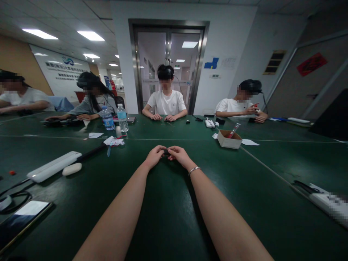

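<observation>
Both my arms reach forward over a dark green table [168, 203]. My left hand [156, 156] and my right hand [179, 155] meet near the middle, fingers curled together. Between their fingertips is a small dark object [165, 152], mostly covered, so its kind does not show. Each hand has its fingers closed on one side of it. A silver bracelet [194, 170] circles my right wrist.
A white power strip [56, 166], a white oval case [72, 169] and a phone [24, 221] lie left. Water bottles [123, 119] stand beyond; an open box [229, 139] sits right. Several people sit around the table, one person [166, 101] straight opposite.
</observation>
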`<state>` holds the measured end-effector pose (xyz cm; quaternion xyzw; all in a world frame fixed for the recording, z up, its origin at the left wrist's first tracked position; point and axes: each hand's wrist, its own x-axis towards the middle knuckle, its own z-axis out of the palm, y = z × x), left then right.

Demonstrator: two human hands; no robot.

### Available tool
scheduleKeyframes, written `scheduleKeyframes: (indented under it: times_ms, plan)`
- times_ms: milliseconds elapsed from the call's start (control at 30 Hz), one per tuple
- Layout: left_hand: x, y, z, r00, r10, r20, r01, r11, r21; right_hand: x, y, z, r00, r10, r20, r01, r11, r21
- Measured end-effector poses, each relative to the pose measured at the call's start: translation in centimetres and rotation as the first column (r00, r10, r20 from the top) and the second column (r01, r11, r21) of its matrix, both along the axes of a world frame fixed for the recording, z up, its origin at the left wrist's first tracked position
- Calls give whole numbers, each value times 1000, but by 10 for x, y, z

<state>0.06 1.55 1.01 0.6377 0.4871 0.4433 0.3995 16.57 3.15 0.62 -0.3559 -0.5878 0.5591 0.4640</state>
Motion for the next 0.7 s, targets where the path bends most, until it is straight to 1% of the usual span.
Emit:
scheduleKeyframes:
  times_ms: [133,267,333,467,600,700]
  plan:
    - [-1,1,-1,1000,0,17,0,1000,-29,0,-1,1,1000,-4,5,4,1000,-16]
    - [-1,3,-3,1000,27,1,-27,1000,6,0,0,1,1000,0,-7,0,1000,-11]
    - [0,3,-3,999,40,7,-40,999,-11,0,0,0,1000,0,-13,-1,1000,-5]
    - [0,3,-2,1000,8,-6,-9,999,-36,0,1,-1,1000,-3,-7,3,1000,-5]
    - [0,2,0,1000,9,24,-8,998,-59,0,1,-1,1000,-6,4,6,1000,-6]
    - [0,2,-1,1000,0,9,1,999,-35,0,2,-2,1000,-2,1,2,1000,-7]
